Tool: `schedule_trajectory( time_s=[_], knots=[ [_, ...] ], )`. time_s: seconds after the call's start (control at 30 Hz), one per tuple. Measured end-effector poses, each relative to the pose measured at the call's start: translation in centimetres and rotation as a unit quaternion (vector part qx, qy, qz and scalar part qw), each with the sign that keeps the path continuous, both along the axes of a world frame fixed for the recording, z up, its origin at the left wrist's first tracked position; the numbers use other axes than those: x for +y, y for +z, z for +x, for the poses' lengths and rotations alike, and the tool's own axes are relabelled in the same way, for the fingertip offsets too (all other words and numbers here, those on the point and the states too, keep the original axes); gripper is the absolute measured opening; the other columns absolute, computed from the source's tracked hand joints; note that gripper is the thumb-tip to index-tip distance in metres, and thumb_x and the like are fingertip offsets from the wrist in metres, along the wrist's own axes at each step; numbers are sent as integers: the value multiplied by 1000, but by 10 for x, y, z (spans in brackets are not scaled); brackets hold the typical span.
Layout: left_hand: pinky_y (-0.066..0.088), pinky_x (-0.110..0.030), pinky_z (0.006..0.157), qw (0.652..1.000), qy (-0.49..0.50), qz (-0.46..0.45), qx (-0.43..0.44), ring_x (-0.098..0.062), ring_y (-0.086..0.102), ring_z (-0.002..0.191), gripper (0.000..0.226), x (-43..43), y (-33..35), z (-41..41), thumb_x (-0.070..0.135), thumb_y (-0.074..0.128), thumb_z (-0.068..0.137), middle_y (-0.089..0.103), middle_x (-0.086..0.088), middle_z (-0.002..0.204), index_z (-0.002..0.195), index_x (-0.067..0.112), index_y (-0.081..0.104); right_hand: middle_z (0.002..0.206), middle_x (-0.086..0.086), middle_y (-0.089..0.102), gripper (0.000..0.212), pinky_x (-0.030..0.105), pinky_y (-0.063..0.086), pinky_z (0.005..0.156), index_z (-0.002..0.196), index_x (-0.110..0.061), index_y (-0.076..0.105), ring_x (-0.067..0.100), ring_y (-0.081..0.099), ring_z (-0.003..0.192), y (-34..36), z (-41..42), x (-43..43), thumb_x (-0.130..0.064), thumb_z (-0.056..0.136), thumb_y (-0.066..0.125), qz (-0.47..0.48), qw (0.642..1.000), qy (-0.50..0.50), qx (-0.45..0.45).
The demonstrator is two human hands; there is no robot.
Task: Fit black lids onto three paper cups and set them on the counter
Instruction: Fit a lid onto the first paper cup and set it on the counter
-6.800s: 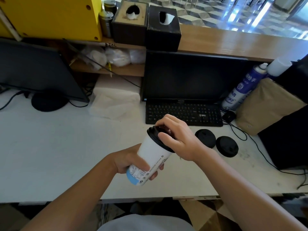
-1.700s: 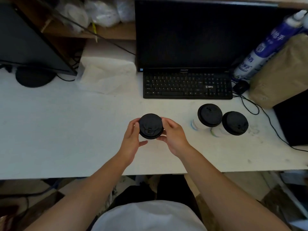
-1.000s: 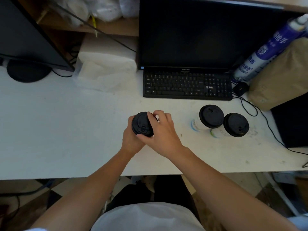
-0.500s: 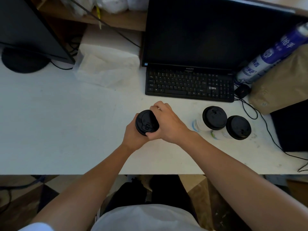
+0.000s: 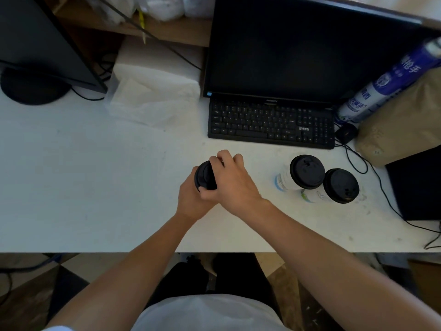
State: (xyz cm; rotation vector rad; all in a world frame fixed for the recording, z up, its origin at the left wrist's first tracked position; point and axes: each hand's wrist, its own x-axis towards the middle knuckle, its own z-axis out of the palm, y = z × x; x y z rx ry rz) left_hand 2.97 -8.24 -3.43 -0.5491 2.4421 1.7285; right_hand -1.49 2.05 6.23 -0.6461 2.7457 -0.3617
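Note:
A black lid (image 5: pixel 204 175) tops a paper cup held over the white counter (image 5: pixel 83 182); the cup's body is hidden by my hands. My left hand (image 5: pixel 192 199) wraps the cup from below. My right hand (image 5: pixel 232 181) lies over the lid's right side, fingers curled on its rim. Two more white paper cups stand upright on the counter to the right, each with a black lid: one (image 5: pixel 306 171) nearer the keyboard, the other (image 5: pixel 340 185) touching it on the right.
A black keyboard (image 5: pixel 270 123) and monitor (image 5: pixel 298 48) sit behind the cups. A blue spray can (image 5: pixel 386 84), brown paper bag (image 5: pixel 403 120), mouse (image 5: pixel 346 133) and cables crowd the right. White tissue (image 5: pixel 152 96) and a second monitor's base (image 5: pixel 33 86) lie at the left.
My right hand has slid further over the lid, covering more of it. The cup stays at the same spot on the counter in both hands.

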Motion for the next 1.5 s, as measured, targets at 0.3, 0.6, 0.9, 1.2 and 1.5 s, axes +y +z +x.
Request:
schedule_trajectory(
  time_s=[0.3, 0.6, 0.9, 1.2, 1.5],
  knots=[
    [46, -1, 64, 998, -67, 1, -6, 17, 58, 94, 53, -9, -2, -5, 48, 78, 55, 63, 25, 94, 98, 54, 47, 136, 0, 45, 66, 38, 51, 88, 134, -13, 54, 26, 38, 114, 8, -18, 16, -43, 79, 75, -1, 994, 109, -25],
    [47, -1, 71, 998, -61, 11, 16, 15, 60, 97, 73, -9, -12, 3, 31, 90, 65, 63, 27, 105, 119, 49, 44, 129, 3, 49, 68, 38, 49, 98, 134, -11, 56, 25, 46, 119, -4, -10, 23, -42, 78, 80, -116, 988, -72, -74],
    [49, -28, 97, 984, -73, 160, -31, -15, 60, 120, 66, -31, 1, 2, -13, 50, 81, 67, 4, 124, 137, 21, 56, 138, -3, 48, 68, 30, 42, 101, 142, -18, 58, 21, 41, 127, -8, -15, 35, -24, 80, 85, -212, 962, -107, -139],
    [43, -39, 110, 934, 52, 349, -50, -25, 61, 126, 43, -29, 29, 1, 30, 38, 107, 75, -3, 119, 105, 21, 80, 118, 10, 73, 25, 31, 60, 72, 123, -9, 70, 23, 70, 96, -17, 2, 34, -17, 101, 62, -463, 704, -387, -373],
    [52, -21, 86, 984, 83, 159, 20, -4, 68, 96, 41, -20, 23, 5, 42, 37, 108, 76, 7, 98, 98, 32, 76, 106, 4, 75, 21, 31, 60, 68, 102, -18, 75, 24, 70, 92, -28, 15, 29, -23, 105, 55, -506, 663, -424, -353]
  ],
)
